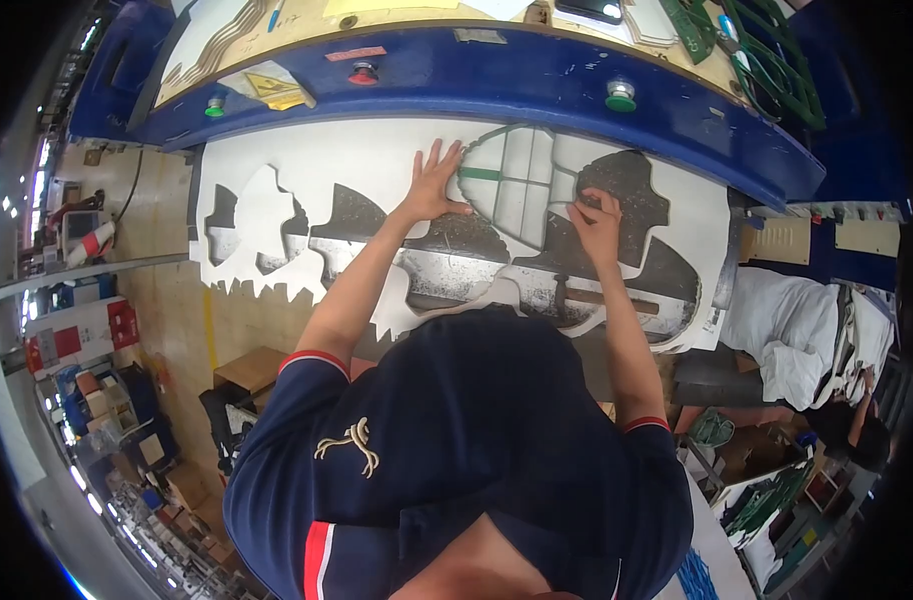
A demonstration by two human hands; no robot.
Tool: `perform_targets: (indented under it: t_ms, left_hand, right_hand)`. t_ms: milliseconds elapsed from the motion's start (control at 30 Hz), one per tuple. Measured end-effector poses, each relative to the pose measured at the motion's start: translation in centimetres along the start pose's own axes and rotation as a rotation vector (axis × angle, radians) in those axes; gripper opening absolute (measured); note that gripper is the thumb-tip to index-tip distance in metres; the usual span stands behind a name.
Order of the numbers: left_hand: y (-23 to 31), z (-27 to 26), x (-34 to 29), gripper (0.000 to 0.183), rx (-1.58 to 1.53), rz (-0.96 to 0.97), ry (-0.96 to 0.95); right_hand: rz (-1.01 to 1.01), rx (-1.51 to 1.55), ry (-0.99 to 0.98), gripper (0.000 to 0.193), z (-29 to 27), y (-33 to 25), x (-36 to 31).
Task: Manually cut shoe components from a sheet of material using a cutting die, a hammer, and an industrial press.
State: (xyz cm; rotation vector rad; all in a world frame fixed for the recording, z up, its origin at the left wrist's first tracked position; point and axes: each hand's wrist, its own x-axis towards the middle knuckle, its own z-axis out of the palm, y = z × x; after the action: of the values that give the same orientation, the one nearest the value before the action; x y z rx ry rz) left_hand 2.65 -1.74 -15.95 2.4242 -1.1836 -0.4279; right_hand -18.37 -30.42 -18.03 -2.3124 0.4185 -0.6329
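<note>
A long blue bar (pixel 457 85) runs across the work place. On its front are a red button (pixel 363 73) and two green ones, one near each end, and a yellow sticker (pixel 277 90) sits between the left green button and the red one.

On the person's side of the blue bar lies a big white sheet (pixel 317 145). It has large holes with curvy edges, and a dark, scuffed board (pixel 627 180) shows through them. The sheet's edge farthest from the bar is jagged on the left.

A thin frame (pixel 502 178) with bars across it and a green strip lies on the sheet, close to the middle of the blue bar. The left hand (pixel 439 185) is at the frame's left side, just in front of the bar, with its fingers spread wide. The right hand (pixel 599 215) is at the frame's right side, a bit farther from the bar, with its fingers bent. I cannot tell if it grips the frame.

Past the blue bar is a pale table top (pixel 427 30) with a blue pen (pixel 275 18), a dark phone (pixel 589 9) and green frames (pixel 772 60).

Left of the bar's near side is a tan floor (pixel 172 220) with a yellow line. Beyond the bar's right end, toward the person, is a heap of white cloth (pixel 787 310).
</note>
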Motion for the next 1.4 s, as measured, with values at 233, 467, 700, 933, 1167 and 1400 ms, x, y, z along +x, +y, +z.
perform_targets:
  t_ms: [233,467,700,933,1167,1400]
  left_hand:
    - [-0.3,-0.1,0.1,0.123,-0.049,-0.002,0.014]
    - [0.1,0.0,0.1,0.122,-0.001,-0.006,-0.001]
    - [0.3,-0.2,0.1,0.123,-0.008,-0.009,-0.004]
    - [0.3,-0.4,0.2,0.126,-0.023,-0.019,-0.025]
    - [0.5,-0.2,0.2,0.125,-0.055,-0.034,-0.024]
    - [0.7,-0.6,0.2,0.125,0.002,-0.039,-0.029]
  right_hand:
    - [0.053,-0.003,-0.006,0.017,0.3,-1.0,0.3]
    - [0.022,0.005,0.007,0.016,0.2,-0.3,0.0]
    - [0.012,0.034,0.053,0.015,0.7,0.2,-0.1]
    - [0.017,0.04,0.045,0.016,0.6,0.0,-0.1]
    - [0.022,0.039,0.033,0.017,0.3,-0.2,-0.2]
    - [0.014,0.031,0.025,0.018,0.5,-0.2,0.0]
